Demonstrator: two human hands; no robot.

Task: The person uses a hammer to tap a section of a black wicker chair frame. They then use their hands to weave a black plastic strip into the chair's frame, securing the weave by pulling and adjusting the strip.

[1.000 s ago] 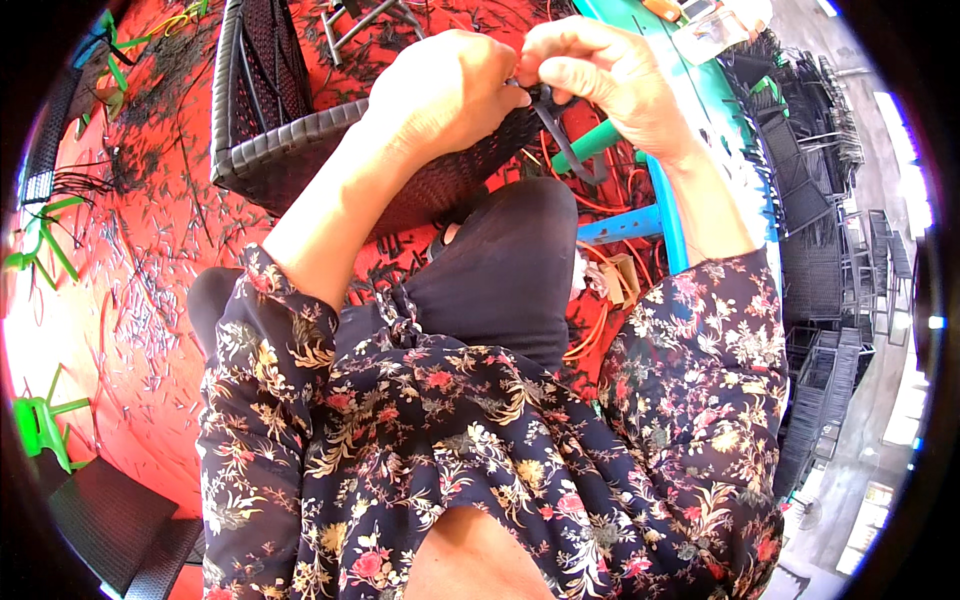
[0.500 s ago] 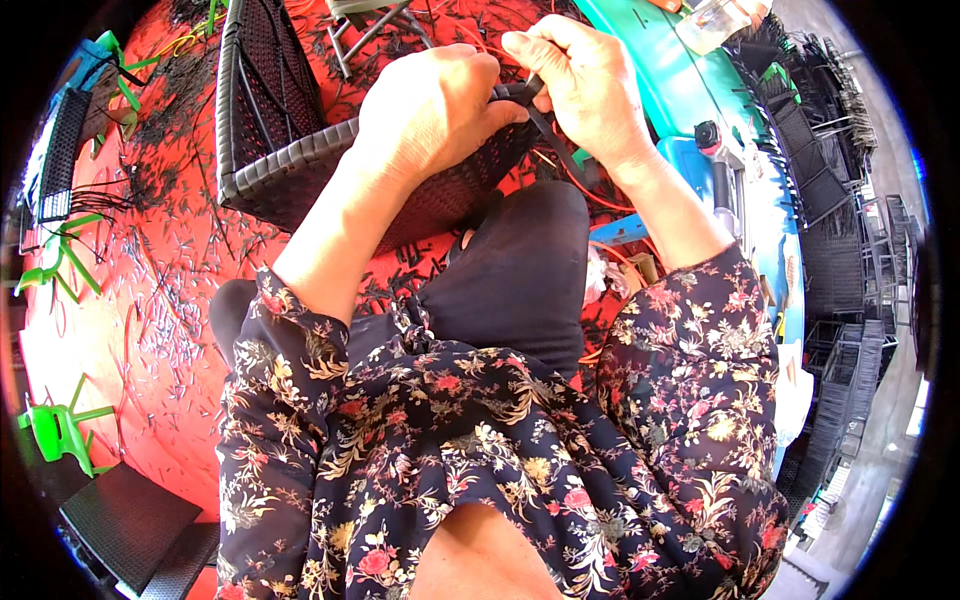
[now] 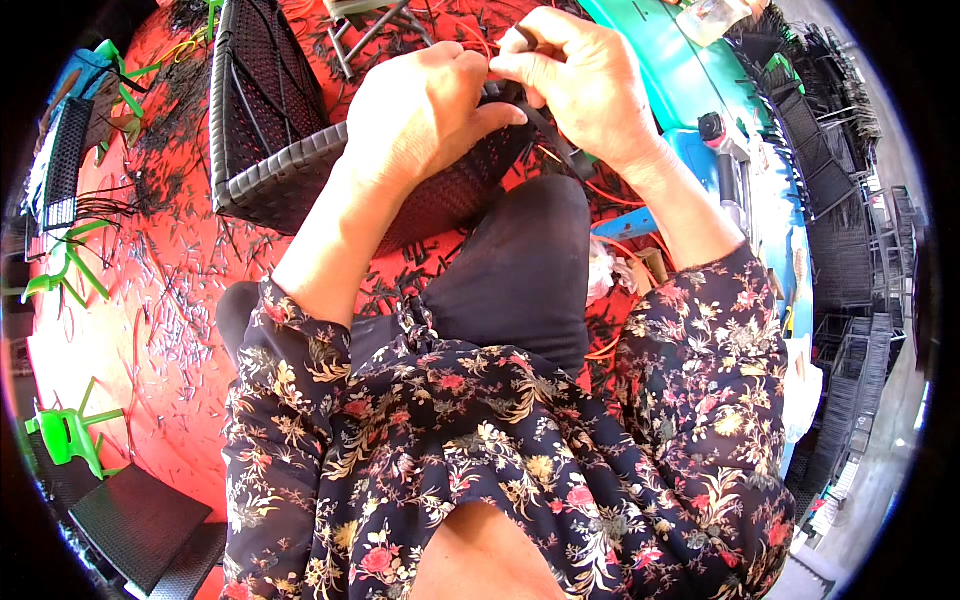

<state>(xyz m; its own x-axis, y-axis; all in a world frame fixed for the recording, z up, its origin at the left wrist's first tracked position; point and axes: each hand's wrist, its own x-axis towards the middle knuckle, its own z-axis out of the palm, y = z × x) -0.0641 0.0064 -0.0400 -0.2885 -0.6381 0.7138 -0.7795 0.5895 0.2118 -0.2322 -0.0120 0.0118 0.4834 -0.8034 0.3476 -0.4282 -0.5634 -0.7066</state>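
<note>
Fingers of right hand [image 3: 592, 88] pinched nearly together on dark strip [image 3: 527, 38]; left hand [image 3: 415, 115] curled at rim, grip hidden. Woven basket [image 3: 285, 166] held over red floor [image 3: 160, 420], left of green tabletop [image 3: 655, 45] edge. Left rim seemingly wrapped, strip not yet secured.

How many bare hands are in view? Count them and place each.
2: the left hand over the rim of the black woven wicker piece, and the right hand just right of that hand, pinching a dark strip. Others could be hidden.
</note>
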